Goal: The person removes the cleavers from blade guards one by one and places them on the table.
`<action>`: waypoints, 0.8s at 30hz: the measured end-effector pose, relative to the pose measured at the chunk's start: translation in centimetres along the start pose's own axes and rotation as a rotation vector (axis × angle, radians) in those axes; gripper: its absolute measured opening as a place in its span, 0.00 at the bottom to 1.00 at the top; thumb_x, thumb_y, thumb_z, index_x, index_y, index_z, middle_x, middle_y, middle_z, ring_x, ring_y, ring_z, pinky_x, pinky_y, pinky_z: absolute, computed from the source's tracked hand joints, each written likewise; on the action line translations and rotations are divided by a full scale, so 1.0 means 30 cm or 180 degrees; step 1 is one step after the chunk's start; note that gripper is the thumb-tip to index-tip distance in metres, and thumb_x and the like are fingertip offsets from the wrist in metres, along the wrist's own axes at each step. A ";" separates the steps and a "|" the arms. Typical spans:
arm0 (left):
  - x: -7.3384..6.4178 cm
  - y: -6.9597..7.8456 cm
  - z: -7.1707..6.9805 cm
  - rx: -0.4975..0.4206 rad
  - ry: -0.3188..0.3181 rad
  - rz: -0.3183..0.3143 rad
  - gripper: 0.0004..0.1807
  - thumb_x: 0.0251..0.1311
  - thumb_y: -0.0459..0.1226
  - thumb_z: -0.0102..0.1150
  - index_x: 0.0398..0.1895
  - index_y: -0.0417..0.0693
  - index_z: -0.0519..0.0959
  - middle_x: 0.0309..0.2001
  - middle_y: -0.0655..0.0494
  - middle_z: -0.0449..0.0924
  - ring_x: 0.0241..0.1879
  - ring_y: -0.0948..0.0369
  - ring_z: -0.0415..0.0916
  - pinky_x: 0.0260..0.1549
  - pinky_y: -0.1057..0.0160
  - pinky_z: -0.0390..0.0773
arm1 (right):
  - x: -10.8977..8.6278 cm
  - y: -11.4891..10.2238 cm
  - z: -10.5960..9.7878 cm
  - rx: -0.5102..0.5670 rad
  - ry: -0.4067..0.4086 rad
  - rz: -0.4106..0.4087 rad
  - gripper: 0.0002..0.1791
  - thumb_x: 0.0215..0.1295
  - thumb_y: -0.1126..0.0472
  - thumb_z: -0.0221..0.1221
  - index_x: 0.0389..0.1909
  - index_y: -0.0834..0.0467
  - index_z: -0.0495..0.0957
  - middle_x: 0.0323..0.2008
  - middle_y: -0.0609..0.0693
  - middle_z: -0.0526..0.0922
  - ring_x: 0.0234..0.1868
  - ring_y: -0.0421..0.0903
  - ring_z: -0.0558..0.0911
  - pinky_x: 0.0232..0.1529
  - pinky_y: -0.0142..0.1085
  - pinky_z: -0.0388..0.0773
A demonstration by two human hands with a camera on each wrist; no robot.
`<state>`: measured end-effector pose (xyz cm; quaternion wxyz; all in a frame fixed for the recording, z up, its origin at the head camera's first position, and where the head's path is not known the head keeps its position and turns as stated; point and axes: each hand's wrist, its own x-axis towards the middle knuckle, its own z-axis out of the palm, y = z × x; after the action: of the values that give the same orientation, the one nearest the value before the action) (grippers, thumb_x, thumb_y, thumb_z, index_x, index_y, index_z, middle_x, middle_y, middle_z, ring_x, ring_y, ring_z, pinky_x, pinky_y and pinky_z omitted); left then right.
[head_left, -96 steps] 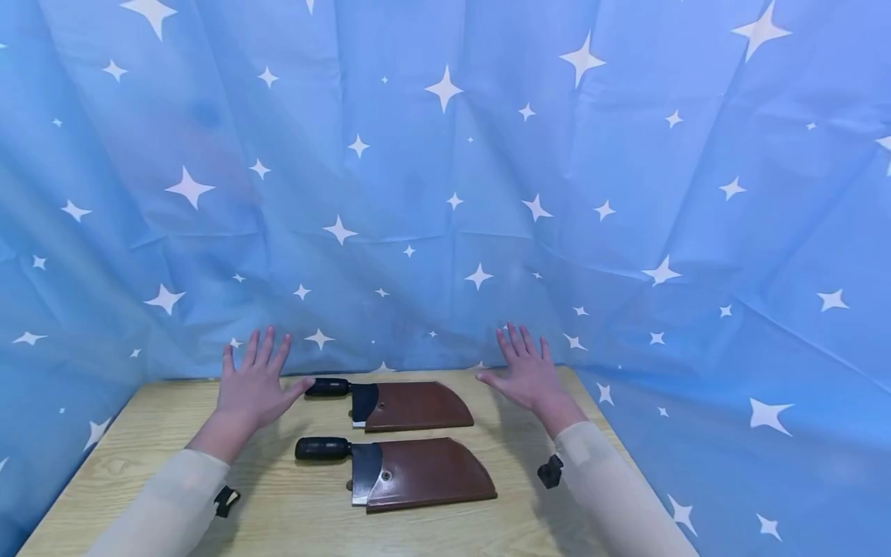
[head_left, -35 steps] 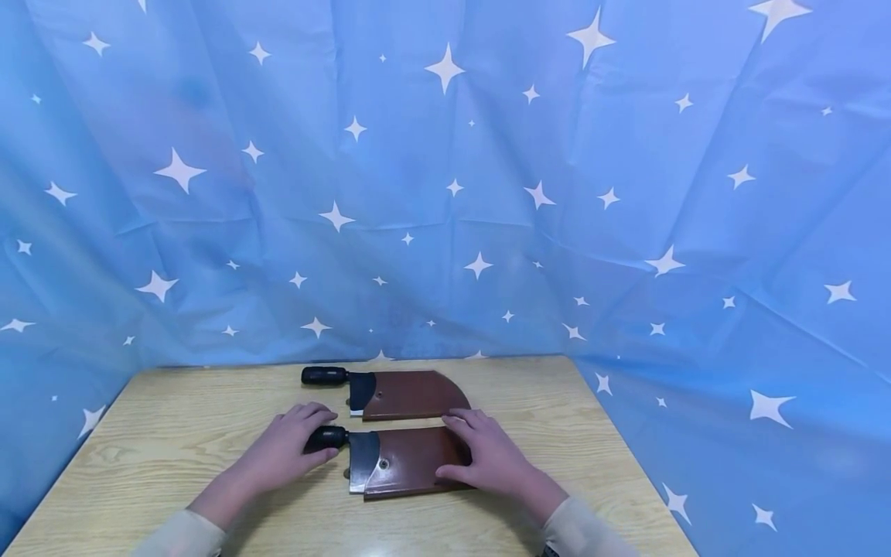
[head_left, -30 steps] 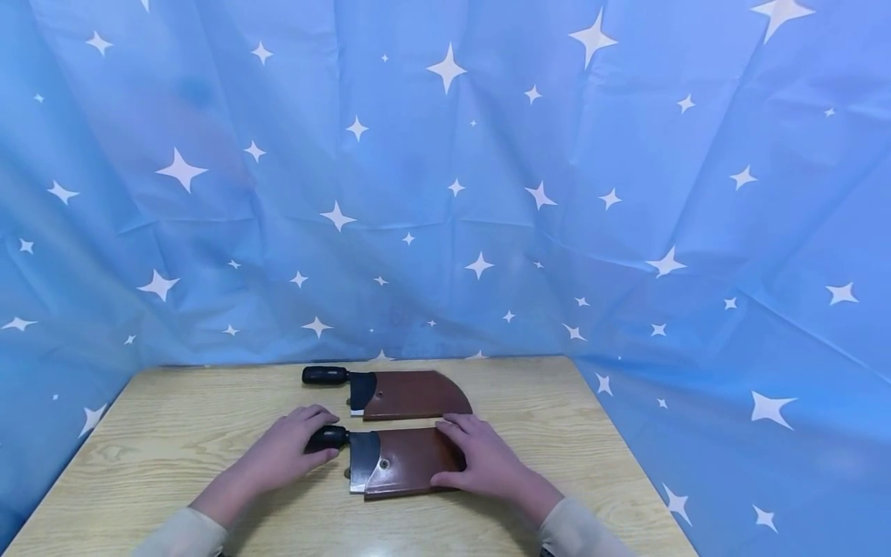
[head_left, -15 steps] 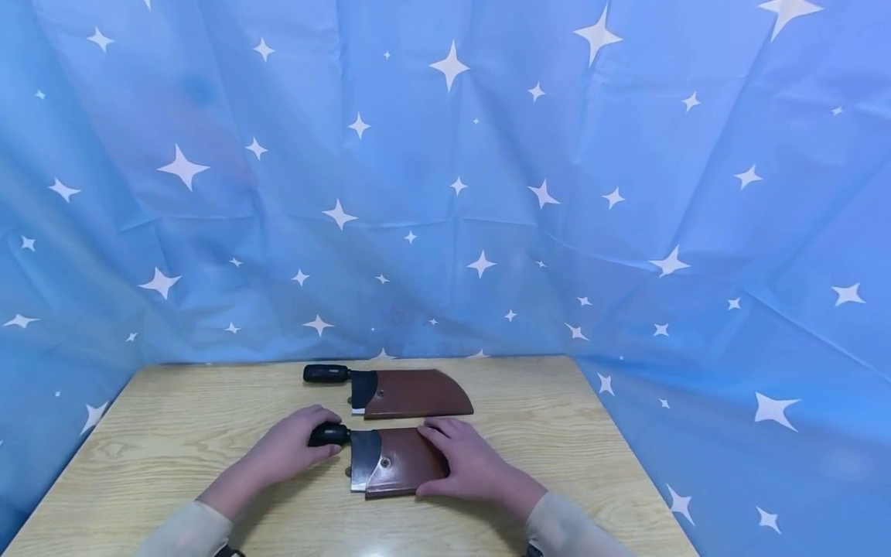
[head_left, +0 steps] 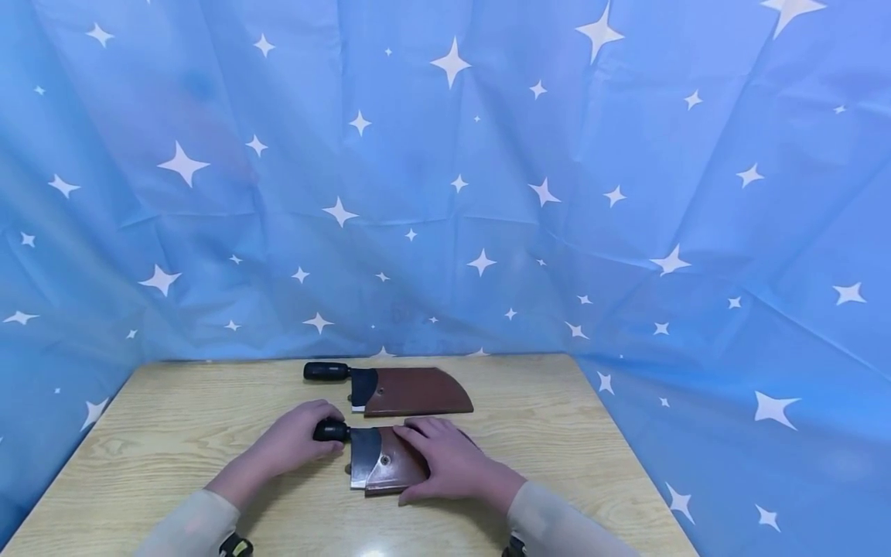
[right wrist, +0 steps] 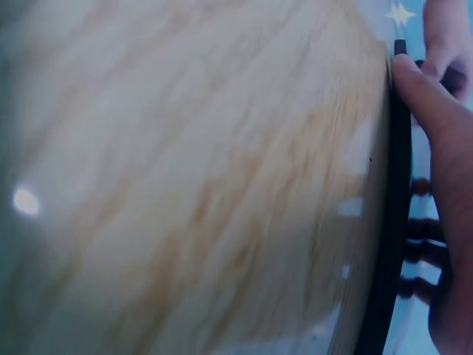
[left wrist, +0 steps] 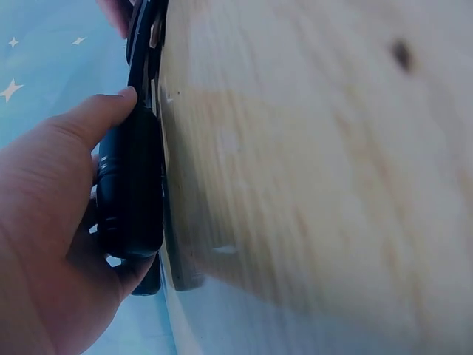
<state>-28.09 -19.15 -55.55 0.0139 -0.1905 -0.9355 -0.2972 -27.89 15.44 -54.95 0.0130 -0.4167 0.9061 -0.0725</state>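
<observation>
Two cleavers in brown leather sheaths lie one behind the other in the head view, black handles to the left. My left hand (head_left: 295,439) holds the near cleaver's handle (head_left: 329,430); in the left wrist view the thumb lies along the handle (left wrist: 131,185) and the fingers pass behind it. My right hand (head_left: 452,462) grips the near sheath (head_left: 398,466) across its width, covering its right part. In the right wrist view the thumb presses the edge of the sheath (right wrist: 392,207), fingers on its far side. A strip of blade (head_left: 363,456) shows beside the sheath's mouth.
The far sheathed cleaver (head_left: 418,390) lies just behind the near one, untouched. Both rest on a light wood-grain table (head_left: 174,433). A blue curtain with white stars (head_left: 404,186) hangs behind and at both sides.
Both hands have come down from their spread pose onto the near cleaver. Over the last second my right hand has slid left along the sheath; my left hand has shifted slightly right on the handle.
</observation>
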 end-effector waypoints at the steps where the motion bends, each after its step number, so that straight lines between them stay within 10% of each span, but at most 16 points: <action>1: 0.002 0.001 0.000 0.0005 0.0002 0.0022 0.22 0.59 0.45 0.85 0.55 0.53 0.88 0.48 0.63 0.85 0.52 0.54 0.84 0.58 0.42 0.83 | 0.004 -0.002 0.002 -0.0007 -0.0016 0.0006 0.64 0.60 0.11 0.58 0.90 0.43 0.58 0.83 0.48 0.66 0.82 0.50 0.65 0.79 0.54 0.66; 24: 0.025 0.013 -0.001 0.0320 0.0084 0.0204 0.15 0.58 0.49 0.84 0.44 0.63 0.88 0.40 0.72 0.80 0.43 0.62 0.82 0.47 0.47 0.85 | 0.027 -0.014 -0.004 -0.0005 0.0127 -0.0101 0.60 0.63 0.15 0.61 0.89 0.40 0.58 0.74 0.44 0.70 0.72 0.44 0.70 0.74 0.50 0.72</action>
<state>-28.64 -18.61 -55.20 0.0453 -0.2155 -0.9424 -0.2518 -28.11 14.58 -54.74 -0.0066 -0.4295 0.8994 -0.0804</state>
